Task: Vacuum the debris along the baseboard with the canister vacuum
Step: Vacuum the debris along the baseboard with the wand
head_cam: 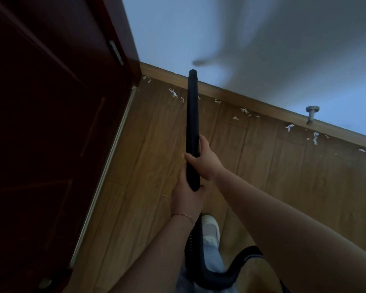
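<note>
Two hands are closed around one black vacuum tube [192, 123], which is held up in front of the body with its tip [193, 72] raised against the wall, well above the floor. At the far left a dark red door [47, 123] stands by the corner; the wooden baseboard [226, 89] runs from that corner down toward the right. The left hand [186, 193] is wrapped around the lower end of the tube, where one ribbed hose [199, 261] is joined, and the right hand [205, 159] is clasped just above it. No scrap appears to have been collected yet. For the step to be done well, the tip should be lowered to the floor at the corner and drawn slowly rightward along the baseboard, kept close to the boards. About eight small clusters of white paper scraps [173, 93] are counted along the baseboard, spread from the corner to the right edge. One metal doorstop [312, 117] is fixed above the baseboard and should be worked around. One white shoe [209, 227] is seen below.
</note>
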Demonstrator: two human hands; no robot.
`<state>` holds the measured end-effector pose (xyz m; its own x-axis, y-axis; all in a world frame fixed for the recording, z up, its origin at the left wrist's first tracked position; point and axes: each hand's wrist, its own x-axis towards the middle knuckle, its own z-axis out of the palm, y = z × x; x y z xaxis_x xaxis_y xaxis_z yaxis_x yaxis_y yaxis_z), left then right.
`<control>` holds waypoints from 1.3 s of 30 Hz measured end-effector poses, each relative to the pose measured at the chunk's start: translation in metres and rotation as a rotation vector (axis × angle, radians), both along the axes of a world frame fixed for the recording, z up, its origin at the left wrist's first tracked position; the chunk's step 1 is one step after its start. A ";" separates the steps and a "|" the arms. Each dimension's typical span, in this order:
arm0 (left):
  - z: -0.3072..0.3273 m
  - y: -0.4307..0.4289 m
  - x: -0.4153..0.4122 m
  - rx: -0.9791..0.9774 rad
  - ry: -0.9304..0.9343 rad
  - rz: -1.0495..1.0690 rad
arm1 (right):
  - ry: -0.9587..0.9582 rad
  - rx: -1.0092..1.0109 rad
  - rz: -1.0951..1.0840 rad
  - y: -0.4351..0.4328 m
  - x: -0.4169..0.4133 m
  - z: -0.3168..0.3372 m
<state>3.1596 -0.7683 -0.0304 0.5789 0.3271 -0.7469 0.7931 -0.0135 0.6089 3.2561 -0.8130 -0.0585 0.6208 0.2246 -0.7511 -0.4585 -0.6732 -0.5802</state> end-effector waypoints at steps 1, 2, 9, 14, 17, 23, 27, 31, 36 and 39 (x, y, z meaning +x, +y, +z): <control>-0.003 0.002 0.002 0.003 0.003 0.013 | 0.027 0.022 0.001 0.002 0.002 -0.002; -0.005 0.003 0.004 0.004 0.008 0.033 | 0.052 0.037 0.006 0.004 0.004 -0.004; -0.023 0.007 0.008 -0.031 0.061 0.168 | 0.089 -0.008 0.099 0.015 0.005 -0.023; -0.053 0.027 0.020 -0.009 0.097 0.208 | 0.077 -0.025 0.131 0.038 0.015 -0.052; -0.068 0.039 0.028 -0.002 0.111 0.246 | 0.057 -0.033 0.169 0.056 0.022 -0.067; -0.091 0.065 0.034 0.004 0.125 0.316 | 0.084 -0.058 0.305 0.090 0.030 -0.085; -0.106 0.088 0.041 0.000 0.132 0.353 | 0.104 -0.040 0.328 0.119 0.040 -0.096; -0.117 0.100 0.039 -0.013 0.154 0.368 | 0.088 -0.063 0.370 0.137 0.039 -0.107; -0.116 0.098 0.036 -0.003 0.172 0.348 | 0.053 -0.088 0.370 0.136 0.032 -0.108; -0.115 0.095 0.042 -0.004 0.144 0.323 | 0.042 -0.094 0.330 0.130 0.036 -0.102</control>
<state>3.2012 -0.6733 -0.1453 0.3348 0.4728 -0.8151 0.8335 0.2547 0.4902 3.2926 -0.6831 -0.1607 0.4941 0.3373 -0.8013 -0.2290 -0.8386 -0.4942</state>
